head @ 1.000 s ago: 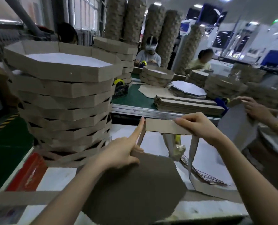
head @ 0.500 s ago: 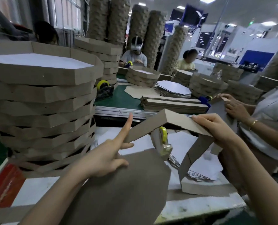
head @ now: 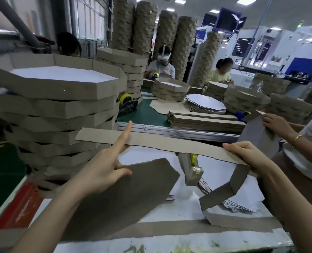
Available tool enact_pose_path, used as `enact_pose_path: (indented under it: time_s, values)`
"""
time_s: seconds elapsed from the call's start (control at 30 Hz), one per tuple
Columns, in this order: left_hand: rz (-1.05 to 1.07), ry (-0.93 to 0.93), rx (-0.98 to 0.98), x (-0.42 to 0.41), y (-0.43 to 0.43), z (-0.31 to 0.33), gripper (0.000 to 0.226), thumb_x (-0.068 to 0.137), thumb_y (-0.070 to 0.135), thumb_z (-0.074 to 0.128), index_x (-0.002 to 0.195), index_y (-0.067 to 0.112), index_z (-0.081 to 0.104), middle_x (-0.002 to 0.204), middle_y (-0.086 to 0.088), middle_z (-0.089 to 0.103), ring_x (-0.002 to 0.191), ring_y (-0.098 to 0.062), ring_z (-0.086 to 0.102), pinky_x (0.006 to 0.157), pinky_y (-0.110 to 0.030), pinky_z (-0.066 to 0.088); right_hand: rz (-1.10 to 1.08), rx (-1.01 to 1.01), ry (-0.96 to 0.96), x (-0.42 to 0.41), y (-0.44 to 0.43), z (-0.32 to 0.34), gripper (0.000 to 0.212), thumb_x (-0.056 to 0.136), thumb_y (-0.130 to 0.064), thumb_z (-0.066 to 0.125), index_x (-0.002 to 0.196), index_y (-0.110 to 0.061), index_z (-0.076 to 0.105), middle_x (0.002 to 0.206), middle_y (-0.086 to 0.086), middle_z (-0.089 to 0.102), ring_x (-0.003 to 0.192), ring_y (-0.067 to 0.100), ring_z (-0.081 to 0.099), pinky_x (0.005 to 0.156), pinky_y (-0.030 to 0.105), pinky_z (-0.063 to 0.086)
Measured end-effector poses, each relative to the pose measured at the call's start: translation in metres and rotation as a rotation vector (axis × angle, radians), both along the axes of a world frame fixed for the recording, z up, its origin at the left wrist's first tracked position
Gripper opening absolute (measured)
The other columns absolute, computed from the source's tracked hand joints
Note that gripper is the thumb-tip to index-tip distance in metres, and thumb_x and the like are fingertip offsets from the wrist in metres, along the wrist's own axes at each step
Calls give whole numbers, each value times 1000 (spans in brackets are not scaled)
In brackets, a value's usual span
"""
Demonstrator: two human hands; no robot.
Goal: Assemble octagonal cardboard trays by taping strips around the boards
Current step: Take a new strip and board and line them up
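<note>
While right fingers (head: pixel 242 148) pinch strip (head: pixel 169 143) | left fingers (head: pixel 123 137) grip board (head: pixel 133 194) | tray stack (head: pixel 56 106) left, tape dispenser (head: pixel 192 170) behind

Brown strip (head: pixel 169 143) and board (head: pixel 124 198), white-floored tray (head: pixel 51 89), green belt (head: pixel 144 114), yellow tape roll (head: pixel 126 98), perhaps a red mat (head: pixel 18 205).

A tall stack of brown octagonal cardboard trays (head: pixel 56 110) walls off the space left of the left hand (head: pixel 104 172). A long brown cardboard strip (head: pixel 169 143), pinched by the right hand (head: pixel 246 156), bars the gap between the hands. A yellow-roll tape dispenser (head: pixel 193 168) stands beneath it, with open white tabletop (head: pixel 144 156) beside. The left hand grips a brown octagonal cardboard board (head: pixel 124 201), which covers the table below. Another person's hand (head: pixel 275 125) crowds the right hand's far side.
</note>
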State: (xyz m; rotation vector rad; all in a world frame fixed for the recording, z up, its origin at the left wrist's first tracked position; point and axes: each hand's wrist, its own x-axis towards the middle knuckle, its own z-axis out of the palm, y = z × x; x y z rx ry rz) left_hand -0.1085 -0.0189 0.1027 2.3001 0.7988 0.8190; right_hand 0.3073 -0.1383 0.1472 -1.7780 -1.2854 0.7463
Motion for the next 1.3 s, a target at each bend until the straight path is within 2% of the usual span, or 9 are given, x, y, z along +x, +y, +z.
enact_pose_path:
  time_s: [0.03,0.07,0.2,0.37,0.57,0.77,0.97,1.17,1.3]
  values:
    - [25,31,-7,-2,3,-4,116,81,15,78,140,66,-7,103,-17,68,69,-12,66,84,-30,52,5,-16,-20,0,1,-5,63,79,-52,67,79,11,66,67,17,52,55,24,45,50,23,35]
    - [47,54,-18,-3,4,-8,112,81,19,78,142,65,-4,100,-11,64,78,-14,65,87,-39,50,13,-35,-53,-2,3,-10,59,81,-51,66,76,8,67,65,15,52,54,21,44,49,21,35]
    - [80,42,-33,-4,7,-15,94,82,25,77,146,56,15,139,-3,55,101,-14,64,90,-32,47,54,-131,-193,-11,11,-34,40,89,-44,58,63,-17,72,59,-5,53,53,8,47,55,14,37]
    - [69,53,-32,-4,8,-17,95,84,22,75,148,52,13,137,-3,57,110,-26,59,92,-37,48,139,-205,-459,-32,31,-47,29,100,-27,53,95,-8,74,91,19,66,87,31,61,85,41,49]
    - [-7,79,33,8,1,-10,91,86,21,73,148,49,13,138,4,57,118,-3,51,98,-28,44,289,192,-221,-149,73,0,18,100,-40,49,109,-41,65,108,-17,71,103,2,65,90,15,49]
    - [-110,1,-56,10,6,-5,95,83,16,75,139,62,13,127,6,62,99,-6,67,94,-39,52,378,106,-270,-205,93,7,26,93,-44,63,86,-22,73,72,-5,69,63,6,59,59,19,46]
    - [174,-198,-78,-17,17,-20,132,68,21,88,142,62,-14,71,14,71,71,-3,69,79,-35,54,279,20,-73,-183,91,6,29,94,-32,66,98,-4,72,84,6,67,75,15,58,75,29,46]
    - [124,-372,-173,-27,26,-26,133,61,23,88,142,63,-9,75,7,75,73,-6,72,77,-12,53,265,21,-104,-184,92,7,25,91,-34,68,92,-10,74,73,-3,68,65,6,58,59,14,44]
    - [118,-397,-271,-34,33,-33,130,55,35,86,141,66,-6,73,-2,75,73,-12,73,78,-23,50,335,-16,-187,-187,95,-7,20,91,-32,69,88,-13,74,69,-2,63,63,9,53,61,19,42]
